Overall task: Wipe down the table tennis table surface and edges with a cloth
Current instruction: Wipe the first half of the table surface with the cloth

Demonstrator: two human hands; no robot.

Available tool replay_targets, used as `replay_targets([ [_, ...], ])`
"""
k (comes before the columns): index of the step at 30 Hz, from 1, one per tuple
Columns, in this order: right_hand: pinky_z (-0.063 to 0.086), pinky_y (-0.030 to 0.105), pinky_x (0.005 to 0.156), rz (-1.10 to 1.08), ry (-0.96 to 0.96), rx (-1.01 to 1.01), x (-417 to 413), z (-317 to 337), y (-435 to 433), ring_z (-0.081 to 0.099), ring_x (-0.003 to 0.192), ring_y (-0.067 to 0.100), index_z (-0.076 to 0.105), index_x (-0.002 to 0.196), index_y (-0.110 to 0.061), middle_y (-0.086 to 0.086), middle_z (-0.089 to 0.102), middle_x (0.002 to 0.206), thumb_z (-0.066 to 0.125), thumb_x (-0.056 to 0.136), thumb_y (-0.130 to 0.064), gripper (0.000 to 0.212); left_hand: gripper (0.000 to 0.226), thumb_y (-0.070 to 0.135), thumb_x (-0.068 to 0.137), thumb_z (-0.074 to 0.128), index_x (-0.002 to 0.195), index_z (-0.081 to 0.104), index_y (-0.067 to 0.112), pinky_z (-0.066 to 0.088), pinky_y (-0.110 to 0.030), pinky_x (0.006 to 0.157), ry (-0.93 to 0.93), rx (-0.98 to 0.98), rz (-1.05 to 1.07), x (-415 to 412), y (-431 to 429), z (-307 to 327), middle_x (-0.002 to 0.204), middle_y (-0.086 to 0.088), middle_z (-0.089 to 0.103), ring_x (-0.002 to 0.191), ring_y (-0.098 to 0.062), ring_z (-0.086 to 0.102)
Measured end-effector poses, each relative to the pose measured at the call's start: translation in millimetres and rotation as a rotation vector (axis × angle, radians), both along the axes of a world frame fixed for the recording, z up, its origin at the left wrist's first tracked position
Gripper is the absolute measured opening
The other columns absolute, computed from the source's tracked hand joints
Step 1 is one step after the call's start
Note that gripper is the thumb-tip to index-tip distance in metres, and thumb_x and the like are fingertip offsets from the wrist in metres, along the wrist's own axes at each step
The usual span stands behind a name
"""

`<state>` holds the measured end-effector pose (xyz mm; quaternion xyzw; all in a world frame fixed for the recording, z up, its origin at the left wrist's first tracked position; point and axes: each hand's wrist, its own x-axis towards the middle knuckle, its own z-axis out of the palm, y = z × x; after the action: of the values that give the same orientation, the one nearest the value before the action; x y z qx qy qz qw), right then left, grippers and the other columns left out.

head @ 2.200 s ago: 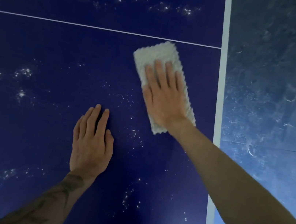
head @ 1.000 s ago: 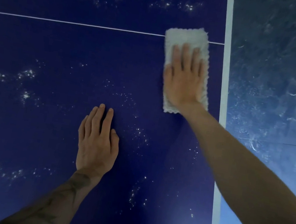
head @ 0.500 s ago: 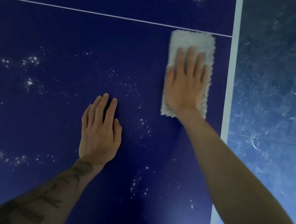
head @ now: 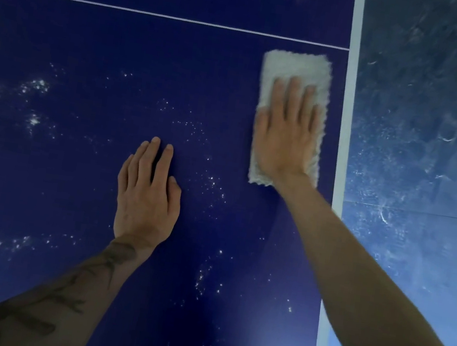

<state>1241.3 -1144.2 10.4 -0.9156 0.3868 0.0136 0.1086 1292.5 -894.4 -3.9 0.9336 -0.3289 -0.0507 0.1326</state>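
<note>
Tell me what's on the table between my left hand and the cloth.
In the head view, only dark blue table top lies between the left hand and the cloth, dotted with small white specks; no other object sits there.

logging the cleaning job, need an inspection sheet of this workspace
surface: dark blue table tennis table top, white specks scattered over it, thin white line across the far part, white edge band along its right side
job's things: white fluffy rectangular cloth, flat on the top, just inside the edge band
clutter: nothing seen
grippers: right hand pressed flat on the cloth; left hand flat on the bare top
cables: nothing seen
surroundings: mottled blue floor beyond the right edge
</note>
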Motion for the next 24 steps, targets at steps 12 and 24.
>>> replay_targets([
  [12, 0.005, 0.057, 0.133, -0.129, 0.029, -0.050, -47, 0, -4, -0.001, 0.165, 0.038, 0.003, 0.172, -0.018, 0.013, 0.000, 0.179, 0.012, 0.112, -0.047, 0.067, 0.053, 0.023, 0.108, 0.037, 0.159, 0.035, 0.011, 0.018, -0.050, 0.130, 0.007, 0.005, 0.014, 0, -1, 2, 0.170, -0.012, 0.028, 0.158, -0.030, 0.023],
  [24, 0.002, 0.052, 0.134, 0.124, 0.034, -0.047, -75, -6, 23, 0.000, 0.166, 0.032, 0.010, 0.172, -0.019, 0.008, 0.004, 0.180, 0.018, 0.114, -0.045, 0.064, 0.052, 0.020, 0.108, 0.039, 0.159, 0.037, 0.009, 0.019, -0.052, 0.130, -0.008, -0.014, 0.007, -1, 0, 0, 0.169, -0.014, 0.030, 0.158, -0.032, 0.025],
])
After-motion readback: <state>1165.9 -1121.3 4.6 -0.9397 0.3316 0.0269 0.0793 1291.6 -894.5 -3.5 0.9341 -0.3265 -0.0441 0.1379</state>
